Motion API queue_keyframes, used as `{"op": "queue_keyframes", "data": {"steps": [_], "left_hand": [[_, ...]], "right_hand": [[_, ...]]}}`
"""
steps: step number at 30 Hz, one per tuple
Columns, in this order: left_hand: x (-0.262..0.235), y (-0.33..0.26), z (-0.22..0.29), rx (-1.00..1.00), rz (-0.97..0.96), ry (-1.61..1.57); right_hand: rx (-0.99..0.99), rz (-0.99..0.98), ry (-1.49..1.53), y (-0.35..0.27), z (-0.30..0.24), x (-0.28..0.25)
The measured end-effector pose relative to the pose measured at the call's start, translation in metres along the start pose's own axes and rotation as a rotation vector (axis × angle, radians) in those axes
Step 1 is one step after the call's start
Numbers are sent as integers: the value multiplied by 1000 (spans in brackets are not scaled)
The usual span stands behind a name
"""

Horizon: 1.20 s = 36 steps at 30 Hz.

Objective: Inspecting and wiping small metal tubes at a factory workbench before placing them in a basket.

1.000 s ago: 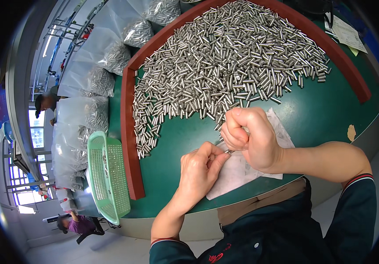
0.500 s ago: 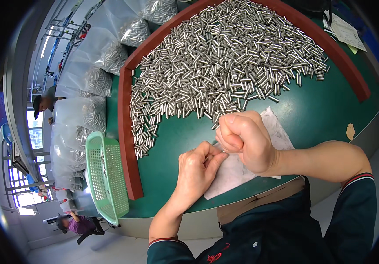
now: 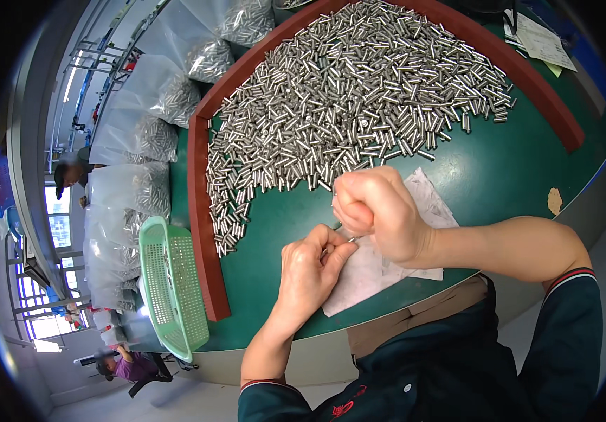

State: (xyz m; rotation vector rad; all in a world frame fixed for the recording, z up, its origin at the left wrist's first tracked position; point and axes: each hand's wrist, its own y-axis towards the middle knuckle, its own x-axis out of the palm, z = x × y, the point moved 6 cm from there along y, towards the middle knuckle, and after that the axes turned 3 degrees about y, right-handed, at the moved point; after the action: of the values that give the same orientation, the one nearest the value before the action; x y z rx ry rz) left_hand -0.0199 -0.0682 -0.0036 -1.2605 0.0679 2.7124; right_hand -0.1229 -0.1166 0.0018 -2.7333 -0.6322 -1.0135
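Note:
My left hand (image 3: 308, 271) pinches a small silver metal pin (image 3: 351, 240) between thumb and fingers, its end just showing at the fingertips. Close above and to the right, my right hand (image 3: 384, 218) is closed in a fist; what it holds, if anything, is hidden inside the fingers. Under both hands lies a creased, smudged white sheet (image 3: 366, 285) on the green table (image 3: 486, 183). Beyond my hands spreads a large heap of short silver metal pins (image 3: 345, 91), its near edge just past my right fist.
A dark red wooden frame (image 3: 201, 211) borders the heap at left, back and right. To its left stand a green plastic basket (image 3: 152, 288) and several clear bags of metal parts (image 3: 152, 186). Papers (image 3: 538, 42) lie at the back right. Two people are farther left.
My right fist has shifted slightly left and up relative to the view, staying near my left fingertips. More of the pin's end shows now at my left fingertips.

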Motion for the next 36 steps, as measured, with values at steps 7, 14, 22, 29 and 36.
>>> {"op": "queue_keyframes", "data": {"steps": [7,14,22,29,36], "left_hand": [[-15,-1,-14,-81,-43,-201],[-7,4,-47,-376,-284,-1569],[-7,4,-53,-433,-250,-1594],[-8,7,-53,-480,-197,-1581],[-12,9,-55,-421,-222,-1583]], "right_hand": [[-13,-86,121,6,-12,1],[91,-129,60,-1,3,2],[89,-102,50,2,5,1],[105,-94,63,4,4,-1],[108,-116,72,7,1,5]]}}
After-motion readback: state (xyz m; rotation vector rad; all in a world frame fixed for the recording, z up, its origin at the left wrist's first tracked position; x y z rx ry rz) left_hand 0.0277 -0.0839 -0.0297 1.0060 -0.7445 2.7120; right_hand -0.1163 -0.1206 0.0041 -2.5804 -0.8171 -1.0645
